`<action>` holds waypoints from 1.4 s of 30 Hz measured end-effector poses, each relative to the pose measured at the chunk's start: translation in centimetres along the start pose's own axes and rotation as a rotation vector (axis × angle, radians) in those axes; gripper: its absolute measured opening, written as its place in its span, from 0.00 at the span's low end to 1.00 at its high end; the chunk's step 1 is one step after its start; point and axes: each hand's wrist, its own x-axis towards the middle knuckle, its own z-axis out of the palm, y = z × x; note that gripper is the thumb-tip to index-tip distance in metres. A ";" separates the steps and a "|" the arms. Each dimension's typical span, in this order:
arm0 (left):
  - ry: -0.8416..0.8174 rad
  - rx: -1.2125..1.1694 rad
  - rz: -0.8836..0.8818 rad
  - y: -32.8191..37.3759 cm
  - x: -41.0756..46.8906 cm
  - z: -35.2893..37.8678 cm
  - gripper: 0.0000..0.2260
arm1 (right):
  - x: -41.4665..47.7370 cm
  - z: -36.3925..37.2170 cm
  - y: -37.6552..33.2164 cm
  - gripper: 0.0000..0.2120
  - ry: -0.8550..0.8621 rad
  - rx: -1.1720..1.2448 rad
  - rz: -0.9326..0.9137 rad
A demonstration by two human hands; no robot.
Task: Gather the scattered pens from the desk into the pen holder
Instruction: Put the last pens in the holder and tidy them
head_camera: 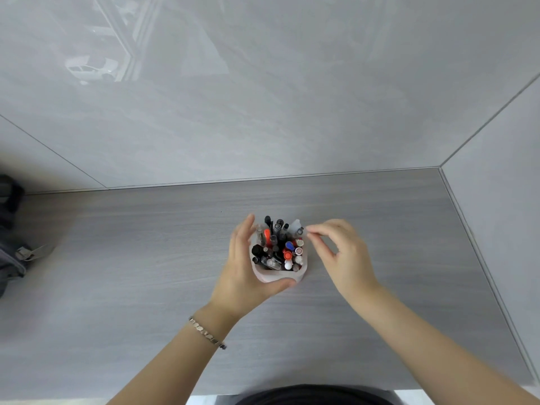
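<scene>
A pale pink pen holder [280,276] stands upright on the grey wood-grain desk [146,258], near its middle. Several pens [277,247] with black, red, blue and white caps fill it, tips up. My left hand [245,267] wraps around the holder's left and front side, thumb along the front wall. My right hand [342,252] hovers just right of the holder, fingers curled, with thumb and forefinger pinched together near the top of a white pen [296,228]. I see nothing held in that hand. No loose pens lie on the visible desk.
A dark grey bag [11,247] with a zipper pull sits at the desk's left edge. Glossy grey wall panels [263,97] rise behind the desk and along its right side. A bracelet [207,333] circles my left wrist.
</scene>
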 end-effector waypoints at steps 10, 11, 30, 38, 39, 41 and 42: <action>-0.029 -0.100 -0.290 0.5 1.1 0.7 0.43 | 2.6 -2.0 0.8 0.17 -0.478 0.007 0.331; -0.022 -0.090 -0.302 0.9 1.0 0.6 0.41 | 2.9 -1.7 1.1 0.16 -0.552 -0.049 0.373; 0.203 -0.120 -0.406 -9.1 3.4 -24.1 0.28 | 5.1 8.8 -7.9 0.12 -0.798 -0.365 0.459; 0.059 -0.267 -0.415 -12.8 4.8 -26.7 0.32 | 3.6 10.8 -12.1 0.12 -0.792 -0.465 0.445; 0.052 -0.259 -0.408 -13.4 4.9 -26.8 0.36 | 3.6 10.7 -12.6 0.12 -0.796 -0.470 0.451; 0.085 -0.221 -0.433 -13.5 4.9 -26.7 0.47 | 3.4 10.6 -13.3 0.13 -0.794 -0.482 0.452; 0.120 -0.177 -0.463 -13.6 4.8 -26.5 0.50 | 3.4 10.5 -13.5 0.13 -0.795 -0.481 0.441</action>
